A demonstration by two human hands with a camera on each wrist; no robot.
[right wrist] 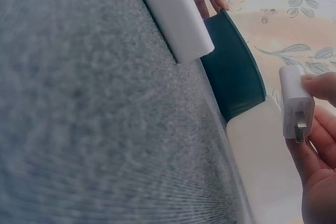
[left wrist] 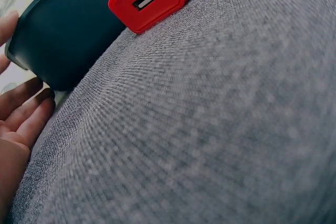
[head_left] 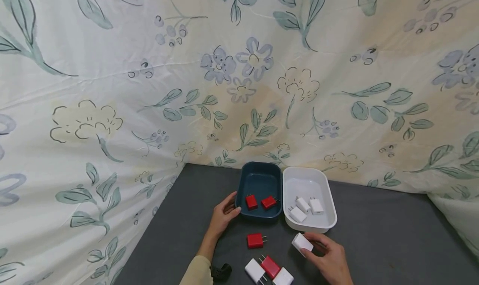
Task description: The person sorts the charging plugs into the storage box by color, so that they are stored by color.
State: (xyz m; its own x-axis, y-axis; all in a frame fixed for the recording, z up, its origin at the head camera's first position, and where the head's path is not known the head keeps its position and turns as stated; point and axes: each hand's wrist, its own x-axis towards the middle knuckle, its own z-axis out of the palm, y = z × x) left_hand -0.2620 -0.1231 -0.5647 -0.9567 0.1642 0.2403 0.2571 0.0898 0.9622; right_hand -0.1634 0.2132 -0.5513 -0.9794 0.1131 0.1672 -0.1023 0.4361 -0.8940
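Note:
My right hand (head_left: 324, 254) pinches a white charger plug (head_left: 302, 243) between thumb and fingers, just in front of the white tray (head_left: 331, 210). In the right wrist view the prongs of this charger plug (right wrist: 298, 100) stick out toward the camera. My left hand (head_left: 221, 215) touches the near left side of the dark teal tray (head_left: 262, 215), thumb and fingers spread along its wall and rim. Two red charger plugs (head_left: 251, 202) lie inside that tray. The white tray holds three white charger plugs (head_left: 316, 206).
On the dark grey cloth (head_left: 389, 235) a red charger plug (head_left: 255, 240) lies before the teal tray. Closer in, another red charger plug (head_left: 271, 266) sits between two white ones (head_left: 254, 270). A black strap (head_left: 221, 272) is by the left sleeve. Flowered fabric (head_left: 232, 110) rises behind.

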